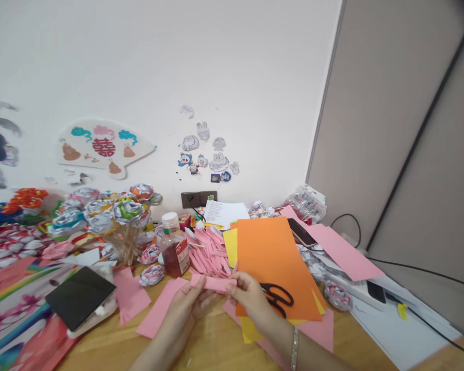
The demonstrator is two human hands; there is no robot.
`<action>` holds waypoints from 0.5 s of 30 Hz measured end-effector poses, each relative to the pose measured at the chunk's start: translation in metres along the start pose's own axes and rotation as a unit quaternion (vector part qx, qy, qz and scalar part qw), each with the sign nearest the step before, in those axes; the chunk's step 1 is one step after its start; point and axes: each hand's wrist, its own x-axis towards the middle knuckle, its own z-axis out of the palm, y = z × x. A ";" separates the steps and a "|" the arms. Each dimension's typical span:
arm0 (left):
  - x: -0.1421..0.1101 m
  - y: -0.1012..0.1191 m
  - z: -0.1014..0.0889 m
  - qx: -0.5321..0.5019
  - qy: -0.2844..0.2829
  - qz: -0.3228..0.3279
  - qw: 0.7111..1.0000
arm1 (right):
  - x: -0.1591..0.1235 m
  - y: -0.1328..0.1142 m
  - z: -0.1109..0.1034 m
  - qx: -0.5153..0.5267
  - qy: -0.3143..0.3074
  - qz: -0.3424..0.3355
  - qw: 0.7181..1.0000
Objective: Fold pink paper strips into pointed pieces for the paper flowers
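Note:
Between my two hands a narrow pink paper strip (215,283) is stretched level above the wooden table. My left hand (189,300) pinches its left end, and my right hand (250,294) grips the right end. Just beyond lies a pile of folded pink paper strips (208,251). Black-handled scissors (280,294) rest on the orange paper sheets (268,252) beside my right hand; their blades are hidden. A flat pink paper sheet (160,309) lies under and left of my left hand.
A bottle of reddish liquid (175,252) stands behind the left hand. Paper flowers (129,211) crowd the back left. A dark tablet-like device (80,297) lies left. At right are a phone (301,232), a power strip (358,286) and cables.

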 end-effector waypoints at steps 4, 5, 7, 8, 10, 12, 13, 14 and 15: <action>0.006 -0.004 -0.006 -0.031 -0.033 0.015 0.999 | -0.001 -0.004 0.001 0.009 0.002 0.005 1.000; 0.006 -0.005 -0.007 -0.032 -0.035 0.015 0.999 | -0.001 -0.005 0.001 0.010 0.003 0.008 1.000; 0.006 -0.005 -0.007 -0.030 -0.038 0.015 0.999 | -0.001 -0.005 0.001 0.011 0.005 0.014 1.000; 0.005 -0.004 -0.007 -0.029 -0.038 0.016 0.999 | 0.000 -0.004 0.001 0.010 0.008 0.016 1.000; 0.004 -0.003 -0.006 -0.022 -0.039 0.018 0.999 | 0.001 -0.003 0.000 0.008 0.008 0.015 1.000; 0.002 -0.003 -0.004 -0.015 -0.040 0.021 0.999 | 0.001 -0.002 0.000 0.006 0.008 0.011 1.000; 0.002 -0.002 -0.004 -0.013 -0.039 0.021 0.999 | 0.001 -0.001 0.000 0.005 0.008 0.011 1.000; 0.002 -0.002 -0.004 -0.012 -0.036 0.021 0.999 | 0.001 -0.001 0.000 0.004 0.009 0.011 1.000; 0.002 -0.003 -0.004 -0.012 -0.034 0.021 0.999 | 0.002 0.000 0.000 0.003 0.011 0.011 1.000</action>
